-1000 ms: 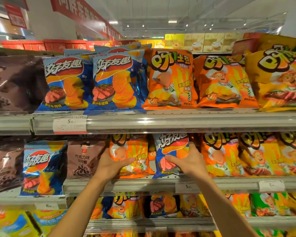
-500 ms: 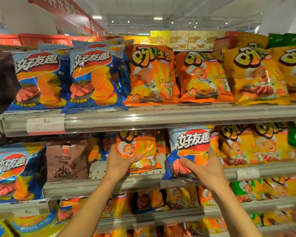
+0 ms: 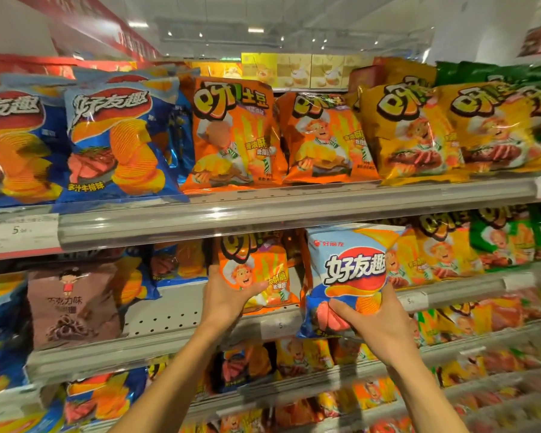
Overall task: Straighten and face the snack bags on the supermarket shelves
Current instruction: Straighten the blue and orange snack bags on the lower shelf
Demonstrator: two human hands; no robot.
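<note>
**Middle shelf: two bags in hand, one out of place**

The shelving runs in tiers. The top shelf (image 3: 281,210) carries blue chip bags on the left, then orange and yellow bags to the right, standing and face-forward. The middle shelf (image 3: 169,320) is less orderly: a bare perforated patch shows between the brown bag (image 3: 72,304) and the bags you are handling.

Your right hand (image 3: 378,326) grips the blue chip bag (image 3: 350,276) by its lower part, thumb across the front, and holds it upright at the shelf's front edge, its bottom overhanging the price rail. It sits among orange and yellow bags, which suggests a misplaced item.

Your left hand (image 3: 225,298) grips the orange bag (image 3: 256,273) from below, thumb on its face; the bag stands on the middle shelf, facing out.

Judgement: the step in hand is sorting and re-seating these two bags. The next move likely calls for carrying the blue bag leftward to the other blue bags (image 3: 175,264) and setting the orange bag square at the shelf front.
</note>
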